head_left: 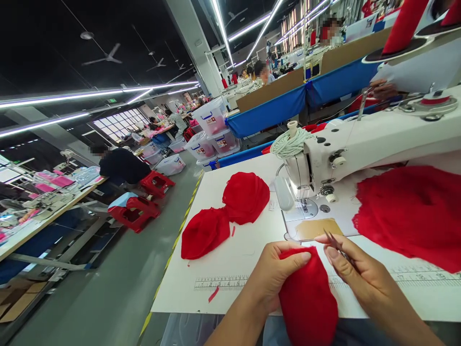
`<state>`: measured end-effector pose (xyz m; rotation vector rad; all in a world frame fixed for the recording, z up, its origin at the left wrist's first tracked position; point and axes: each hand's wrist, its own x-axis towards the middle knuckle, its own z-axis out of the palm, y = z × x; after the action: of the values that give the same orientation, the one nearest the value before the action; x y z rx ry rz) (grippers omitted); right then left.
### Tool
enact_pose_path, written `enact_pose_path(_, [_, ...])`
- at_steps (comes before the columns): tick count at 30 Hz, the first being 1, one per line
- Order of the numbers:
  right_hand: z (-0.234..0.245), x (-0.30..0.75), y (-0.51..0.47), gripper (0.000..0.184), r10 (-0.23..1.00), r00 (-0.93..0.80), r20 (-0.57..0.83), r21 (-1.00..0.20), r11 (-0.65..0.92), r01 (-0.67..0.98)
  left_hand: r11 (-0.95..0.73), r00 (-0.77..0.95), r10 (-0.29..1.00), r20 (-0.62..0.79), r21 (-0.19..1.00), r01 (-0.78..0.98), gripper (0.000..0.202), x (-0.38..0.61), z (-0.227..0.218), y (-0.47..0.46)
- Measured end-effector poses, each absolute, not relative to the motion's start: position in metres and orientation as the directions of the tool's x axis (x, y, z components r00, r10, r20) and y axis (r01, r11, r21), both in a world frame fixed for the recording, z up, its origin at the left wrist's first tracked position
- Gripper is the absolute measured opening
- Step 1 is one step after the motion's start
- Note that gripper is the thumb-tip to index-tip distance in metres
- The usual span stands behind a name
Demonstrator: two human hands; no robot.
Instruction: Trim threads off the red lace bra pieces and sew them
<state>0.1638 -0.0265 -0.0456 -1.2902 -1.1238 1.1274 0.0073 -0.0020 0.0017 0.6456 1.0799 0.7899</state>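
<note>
My left hand [273, 271] grips the top of a folded red fabric piece [308, 300] at the near edge of the white sewing table [234, 259]. My right hand [355, 269] is closed on a small pair of metal snips [333, 241], its tips pointing toward the sewing machine [360, 144]. Two finished red fabric pieces [246, 196] [204, 233] lie to the left on the table. A pile of red fabric [414, 214] lies to the right under the machine arm.
A spool of white cord [291, 142] sits on the machine's left end. A printed ruler [220, 282] runs along the table front. Left of the table is an aisle with red stools [135, 211], plastic bins [211, 129] and other seated workers.
</note>
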Motion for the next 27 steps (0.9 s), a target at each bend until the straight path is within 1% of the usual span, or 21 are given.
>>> enact_pose_path(3, [-0.045, 0.165, -0.039, 0.05, 0.996, -0.005, -0.094, -0.996, -0.094, -0.005, 0.539, 0.259, 0.837, -0.481, 0.807, -0.242, 0.033, 0.006, -0.001, -0.001])
enact_pose_path(7, [-0.044, 0.166, -0.052, 0.053, 0.982, -0.134, -0.135, -0.991, -0.135, 0.007, 0.535, 0.317, 0.831, -0.457, 0.813, -0.231, 0.034, 0.004, -0.004, -0.002])
enact_pose_path(12, [-0.046, 0.166, -0.051, 0.063, 0.935, -0.24, -0.262, -0.962, -0.273, -0.015, 0.527, 0.34, 0.83, -0.442, 0.82, -0.222, 0.034, 0.007, -0.002, -0.003])
enact_pose_path(15, [-0.043, 0.166, -0.05, 0.062, 0.926, -0.267, -0.267, -0.962, -0.274, 0.01, 0.519, 0.337, 0.833, -0.438, 0.831, -0.202, 0.031, 0.008, 0.0, -0.005])
enact_pose_path(19, [-0.039, 0.166, -0.05, 0.06, 0.924, -0.259, -0.281, -0.959, -0.275, 0.06, 0.489, 0.328, 0.845, -0.423, 0.86, -0.149, 0.032, 0.008, 0.0, -0.007])
enact_pose_path(23, [-0.037, 0.165, -0.051, 0.057, 0.94, -0.239, -0.245, -0.969, -0.232, 0.084, 0.447, 0.306, 0.862, -0.405, 0.891, -0.081, 0.035, 0.007, 0.0, -0.007])
enact_pose_path(27, [-0.037, 0.165, -0.053, 0.057, 0.943, -0.235, -0.236, -0.971, -0.218, 0.1, 0.435, 0.298, 0.867, -0.4, 0.898, -0.061, 0.035, 0.007, 0.001, -0.007])
